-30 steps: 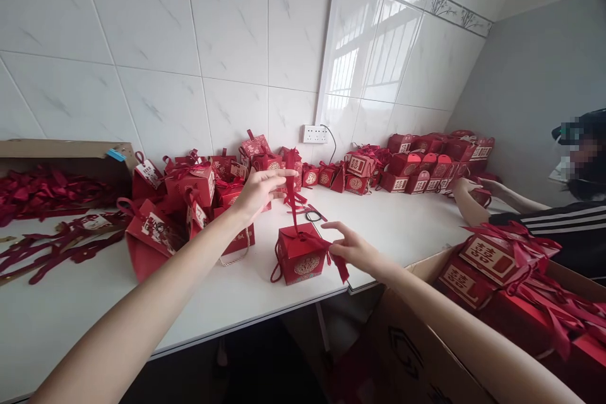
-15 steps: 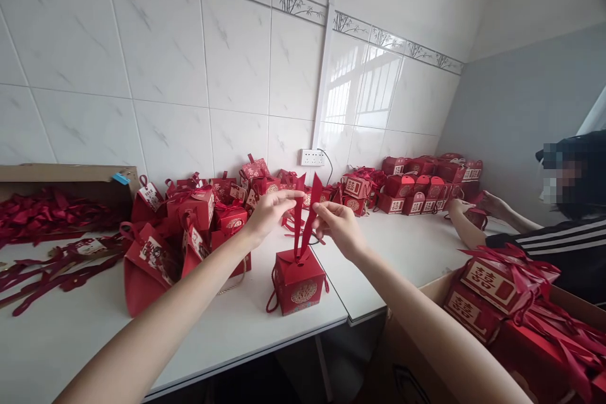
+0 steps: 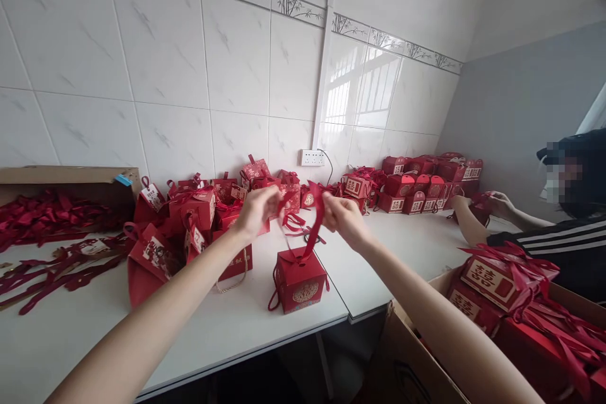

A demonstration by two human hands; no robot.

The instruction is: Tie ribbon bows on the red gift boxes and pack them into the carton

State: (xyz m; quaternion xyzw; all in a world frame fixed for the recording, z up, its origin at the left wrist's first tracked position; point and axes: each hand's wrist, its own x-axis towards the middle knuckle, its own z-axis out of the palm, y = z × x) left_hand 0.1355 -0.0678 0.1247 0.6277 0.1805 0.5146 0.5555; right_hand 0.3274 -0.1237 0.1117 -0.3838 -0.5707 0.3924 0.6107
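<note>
A small red gift box [image 3: 301, 283] with a gold round emblem and cord handles stands upright near the table's front edge. From its top rises a red ribbon [image 3: 313, 233]. My right hand [image 3: 345, 219] pinches one end of this ribbon above the box. My left hand [image 3: 260, 213] is closed on the other end, to the left; its fingers are slightly blurred. Both hands are raised clear of the box lid.
Finished-looking red boxes [image 3: 189, 214] crowd the table at left. Loose ribbons [image 3: 71, 271] lie beside a cardboard carton [image 3: 71, 175]. A carton [image 3: 402, 341] of boxes stands front right. Stacked boxes [image 3: 416, 186] line the wall; a co-worker [image 3: 544, 240] handles another at right.
The two upright ribbon ends have been drawn apart and bent over. My left hand has moved slightly left and down, my right hand slightly right. The box stays in place.
</note>
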